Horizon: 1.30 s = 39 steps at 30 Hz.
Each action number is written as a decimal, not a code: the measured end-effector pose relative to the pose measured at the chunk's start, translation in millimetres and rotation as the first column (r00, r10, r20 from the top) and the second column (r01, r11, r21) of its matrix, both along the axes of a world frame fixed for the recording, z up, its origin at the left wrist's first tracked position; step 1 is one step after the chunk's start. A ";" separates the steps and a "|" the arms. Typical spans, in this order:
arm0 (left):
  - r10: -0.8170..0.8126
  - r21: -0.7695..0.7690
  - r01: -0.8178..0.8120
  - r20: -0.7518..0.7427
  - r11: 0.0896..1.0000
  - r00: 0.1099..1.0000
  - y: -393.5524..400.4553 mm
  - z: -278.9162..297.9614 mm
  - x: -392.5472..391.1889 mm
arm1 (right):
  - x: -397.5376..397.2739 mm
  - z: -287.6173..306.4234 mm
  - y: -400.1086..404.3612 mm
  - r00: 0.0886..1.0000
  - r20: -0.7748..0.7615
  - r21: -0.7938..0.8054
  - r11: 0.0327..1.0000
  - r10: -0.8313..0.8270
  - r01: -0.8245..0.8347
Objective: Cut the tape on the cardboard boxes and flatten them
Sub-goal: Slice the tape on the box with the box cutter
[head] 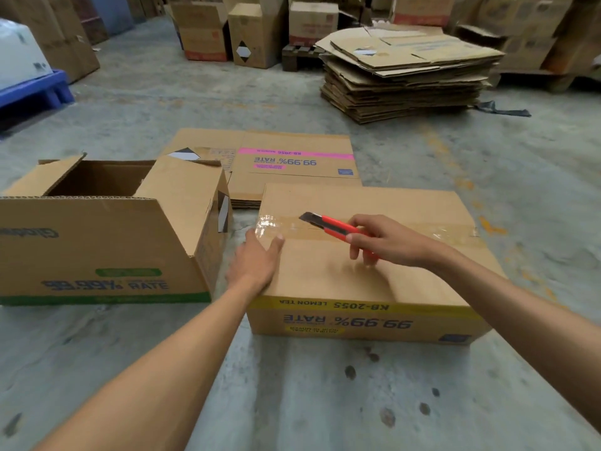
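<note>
A closed cardboard box (325, 275) with a yellow stripe stands on the concrete floor in front of me. Clear tape (448, 231) runs across its top along the seam. My right hand (387, 239) grips a red utility knife (331, 226), whose dark tip rests on the tape near the box's left part. My left hand (257, 262) lies flat with spread fingers on the box's top left corner, touching the tape end. An open box (97, 242) with a green stripe stands to the left, flaps up.
A flattened box (292, 164) with a pink stripe lies on the floor just behind. A tall stack of flattened cardboard (406, 79) sits at the back right. More upright boxes (257, 34) line the back, and a blue pallet (35, 89) stands far left.
</note>
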<state>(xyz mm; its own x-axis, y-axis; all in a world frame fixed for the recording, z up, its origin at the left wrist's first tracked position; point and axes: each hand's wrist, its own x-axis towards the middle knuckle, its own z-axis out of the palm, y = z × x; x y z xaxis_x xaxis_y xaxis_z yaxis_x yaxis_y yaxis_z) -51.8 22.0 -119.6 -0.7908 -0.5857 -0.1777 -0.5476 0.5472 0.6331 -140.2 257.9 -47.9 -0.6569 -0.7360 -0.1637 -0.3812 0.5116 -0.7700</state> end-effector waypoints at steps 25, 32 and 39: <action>0.092 -0.139 -0.108 -0.116 0.984 0.989 0.4 -12.7 9.9 | -31.7 -2.2 -142.9 0.634 -0.591 0.565 0.817 0.499 -0.116; 0.081 -0.148 -0.093 -0.090 0.985 0.993 -0.2 -11.8 10.5 | -24.8 3.5 -149.0 0.528 -0.661 0.607 0.794 0.533 -0.041; 0.079 -0.153 -0.088 -0.065 0.984 0.995 3.0 -6.9 11.9 | -25.3 2.3 -141.4 0.623 -0.618 0.576 0.816 0.480 -0.057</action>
<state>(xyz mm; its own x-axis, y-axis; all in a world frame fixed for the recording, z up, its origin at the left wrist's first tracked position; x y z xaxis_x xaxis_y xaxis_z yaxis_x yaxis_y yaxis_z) -39.9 25.1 -126.5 -0.7440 -0.6673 -0.0346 -0.5604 0.5950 0.5761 -165.5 116.5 -45.5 -0.4949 -0.8625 -0.1055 -0.8675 0.4833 0.1178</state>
